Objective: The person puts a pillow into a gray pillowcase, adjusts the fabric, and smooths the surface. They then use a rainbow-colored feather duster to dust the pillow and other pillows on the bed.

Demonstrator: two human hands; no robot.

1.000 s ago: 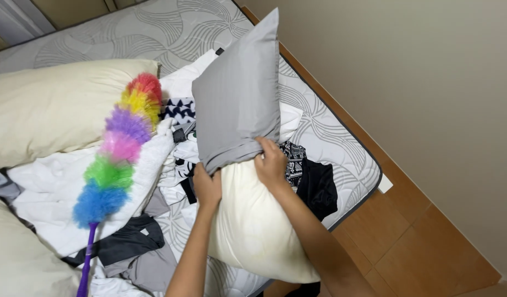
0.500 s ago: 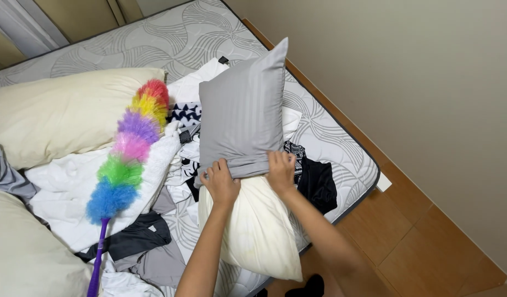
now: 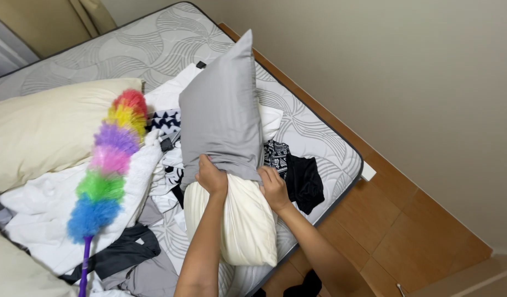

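A cream pillow [image 3: 240, 225] stands on end at the mattress edge, its upper half covered by a grey pillowcase [image 3: 220, 118]. My left hand [image 3: 210, 176] grips the pillowcase's open hem on the left side. My right hand [image 3: 274, 187] grips the same hem on the right side. Both hands pinch the fabric against the pillow, about a third of the way down it. The lower part of the pillow is bare.
A rainbow feather duster [image 3: 108, 165] lies on white bedding [image 3: 39, 214]. Another bare cream pillow [image 3: 44, 129] rests at the left. Dark clothes [image 3: 300, 179] and patterned garments are strewn over the grey mattress [image 3: 154, 49]. Wooden floor [image 3: 413, 231] and a beige wall lie to the right.
The view has shifted slightly. Both hands have slid the pillowcase hem a little further along the pillow, and the pillow stands more upright.
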